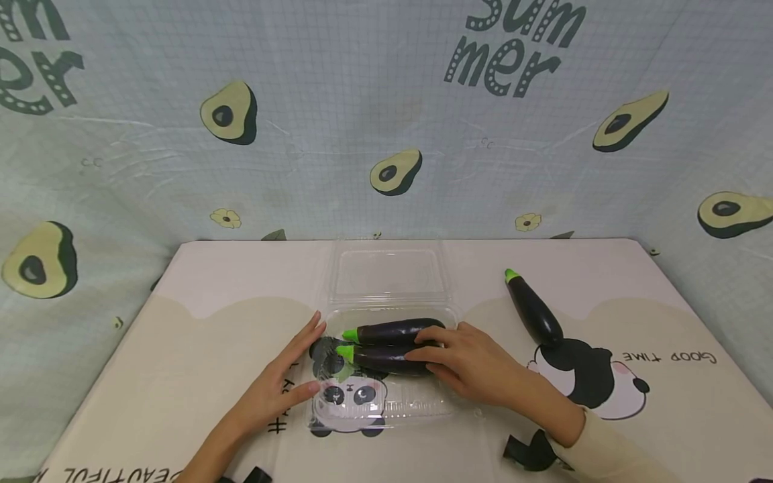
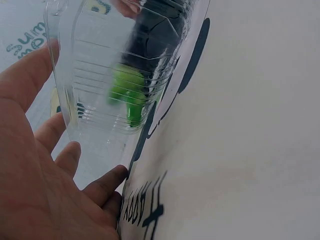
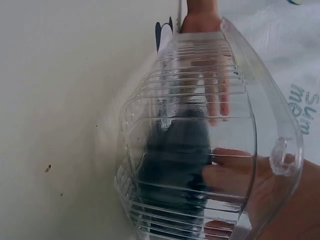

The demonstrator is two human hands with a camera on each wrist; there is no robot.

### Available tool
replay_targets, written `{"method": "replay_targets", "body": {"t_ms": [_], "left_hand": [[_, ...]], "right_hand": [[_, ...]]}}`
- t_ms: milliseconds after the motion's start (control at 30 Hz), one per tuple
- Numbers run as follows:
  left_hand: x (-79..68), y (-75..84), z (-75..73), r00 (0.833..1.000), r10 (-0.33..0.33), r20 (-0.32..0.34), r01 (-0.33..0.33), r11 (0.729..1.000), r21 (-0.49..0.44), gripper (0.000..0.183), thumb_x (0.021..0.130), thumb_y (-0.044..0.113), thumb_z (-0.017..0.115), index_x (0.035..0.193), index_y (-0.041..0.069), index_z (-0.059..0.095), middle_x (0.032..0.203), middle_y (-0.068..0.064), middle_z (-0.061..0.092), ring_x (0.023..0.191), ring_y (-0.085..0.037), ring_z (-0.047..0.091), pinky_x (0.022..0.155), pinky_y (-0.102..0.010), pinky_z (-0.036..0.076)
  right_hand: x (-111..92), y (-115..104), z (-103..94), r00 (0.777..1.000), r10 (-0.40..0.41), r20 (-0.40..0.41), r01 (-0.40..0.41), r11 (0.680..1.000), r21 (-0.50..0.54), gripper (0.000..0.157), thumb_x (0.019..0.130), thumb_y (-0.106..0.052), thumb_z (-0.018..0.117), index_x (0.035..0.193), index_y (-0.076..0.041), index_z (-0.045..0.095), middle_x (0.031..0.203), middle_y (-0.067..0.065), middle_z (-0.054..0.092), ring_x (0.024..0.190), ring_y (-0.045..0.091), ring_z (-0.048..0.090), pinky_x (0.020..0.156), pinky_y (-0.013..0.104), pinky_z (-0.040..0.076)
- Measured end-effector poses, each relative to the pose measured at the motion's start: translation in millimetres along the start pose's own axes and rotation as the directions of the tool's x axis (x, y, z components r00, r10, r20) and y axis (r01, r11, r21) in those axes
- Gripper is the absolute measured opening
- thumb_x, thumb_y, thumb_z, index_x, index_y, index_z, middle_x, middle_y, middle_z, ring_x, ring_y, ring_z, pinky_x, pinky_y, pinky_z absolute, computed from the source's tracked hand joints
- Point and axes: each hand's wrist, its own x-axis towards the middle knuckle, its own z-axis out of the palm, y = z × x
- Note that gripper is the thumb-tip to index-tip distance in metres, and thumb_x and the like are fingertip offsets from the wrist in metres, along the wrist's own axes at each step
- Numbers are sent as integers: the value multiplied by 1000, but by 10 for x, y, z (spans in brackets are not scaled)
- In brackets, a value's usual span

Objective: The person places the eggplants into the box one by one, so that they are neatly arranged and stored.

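Two dark eggplants with green stem ends lie side by side in a clear plastic container: the far eggplant and the near eggplant. My right hand reaches over the container's right side, and its curled fingers grip the near eggplant by its thick end. One of its fingers also lies at the end of the far eggplant. At the container's left side rests my left hand, fingers spread and thumb by the rim. In the left wrist view a green stem shows through the clear wall.
The container's hinged lid lies folded back on the far side. A third eggplant lies on the table to the right. The printed tabletop meets an avocado-patterned cloth behind.
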Motion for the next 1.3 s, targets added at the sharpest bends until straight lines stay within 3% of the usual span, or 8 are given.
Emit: {"method": "replay_targets", "body": {"t_ms": [367, 600, 900, 1133, 1300], "left_hand": [[-3, -4, -9, 1000, 10, 1, -10, 1000, -12, 78, 85, 10, 67, 152, 17, 29, 159, -3, 13, 145, -25, 13, 108, -21, 13], [-1, 4, 0, 1000, 11, -1, -11, 1000, -8, 76, 85, 10, 67, 151, 13, 30, 159, -3, 13, 144, -32, 13, 108, -19, 12], [10, 7, 0, 1000, 26, 3, -26, 1000, -14, 77, 84, 10, 67, 151, 12, 30, 159, -5, 14, 144, -31, 13, 108, -18, 12], [6, 35, -2, 1000, -20, 0, 20, 1000, 1, 77, 85, 12, 68, 151, 15, 30, 159, -1, 14, 144, -33, 13, 110, -30, 14], [6, 31, -2, 1000, -15, -1, 15, 1000, -2, 77, 84, 11, 68, 151, 15, 30, 159, -1, 14, 144, -33, 14, 109, -26, 14]], "right_hand": [[24, -20, 14, 1000, 23, 6, -23, 999, -26, 35, 85, -27, 73, 120, -27, 67, 112, -3, 58, 83, 11, 59, 64, 25, 42], [52, -65, -11, 994, 90, 61, -86, 993, -77, 40, 83, -36, 74, 120, -23, 67, 106, -2, 60, 83, 12, 58, 67, 28, 46], [44, -101, -74, 986, 157, 63, -150, 983, -104, 36, 88, -38, 68, 117, -16, 69, 107, 2, 60, 84, 16, 61, 73, 33, 51], [32, -90, -81, 989, 140, 44, -136, 988, -73, 32, 87, -33, 71, 115, -18, 69, 107, 1, 61, 87, 16, 62, 74, 34, 52], [18, -77, -73, 994, 108, 6, -107, 992, -61, 28, 87, -31, 71, 110, -15, 71, 105, 0, 61, 88, 15, 62, 76, 33, 51]]}}
